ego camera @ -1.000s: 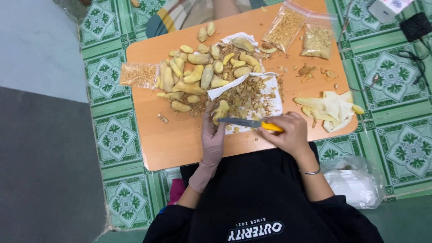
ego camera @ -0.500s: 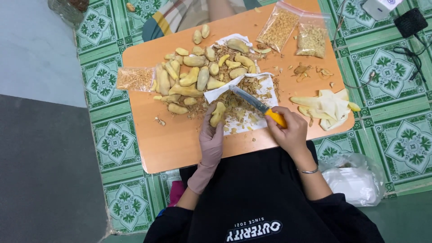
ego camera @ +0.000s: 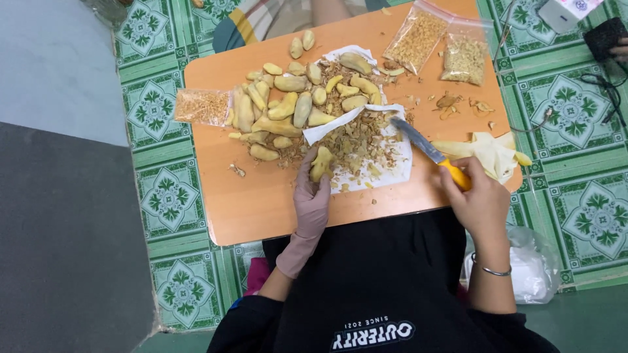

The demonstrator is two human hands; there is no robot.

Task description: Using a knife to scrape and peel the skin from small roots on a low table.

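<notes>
Left hand (ego camera: pixel 311 199), in a pinkish glove, is clamped on a yellowish root piece (ego camera: pixel 320 163) at the near-middle of the low orange table (ego camera: pixel 261 209), just at the left edge of the white paper (ego camera: pixel 392 171) that carries the heap of peel scraps (ego camera: pixel 363 140). The piece stands roughly upright in the grip, long axis running away from the body, with its upper end clear of the fingers. Right hand (ego camera: pixel 481 196), bare with a thin bracelet at the wrist, is closed around the yellow handle of a knife (ego camera: pixel 428 150), over the near right edge of the table. The blade points up and to the left, tip over the right edge of the paper, apart from the held piece. Key relation: the piece lies to the left of the knife and slightly nearer the body, with the scrap heap between them; the blade axis runs diagonal to the piece's axis, so the two don't line up. The left hand is the one on the piece; the right is well off it. Pile of peeled roots (ego camera: pixel 294 104) sits at the far middle, beyond the paper. One clear bag of chopped bits (ego camera: pixel 203 106) lies at the left edge and two more bags (ego camera: pixel 441 49) at the far right corner. A crumpled yellow glove (ego camera: pixel 490 151) lies at the right edge, just beside the knife hand.
</notes>
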